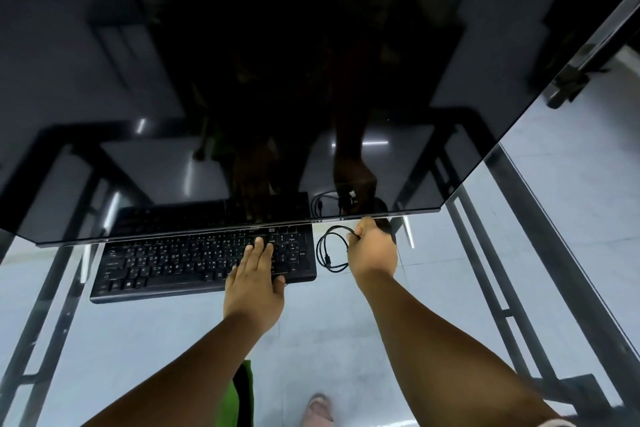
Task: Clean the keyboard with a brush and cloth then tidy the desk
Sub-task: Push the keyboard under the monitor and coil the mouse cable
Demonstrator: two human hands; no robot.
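Now keep your left hand (254,282) spread flat on the black rectangular keyboard (194,262) while your right hand (372,251), closed around the coiled black cable (329,253), draws it aside gently.

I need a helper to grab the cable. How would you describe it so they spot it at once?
Start at the big dark monitor over the glass desk. Below it lies the black keyboard; just off its right end, the thin black cable sits coiled in a loose loop. The right hand holds one side; nothing else there is thin and looped.
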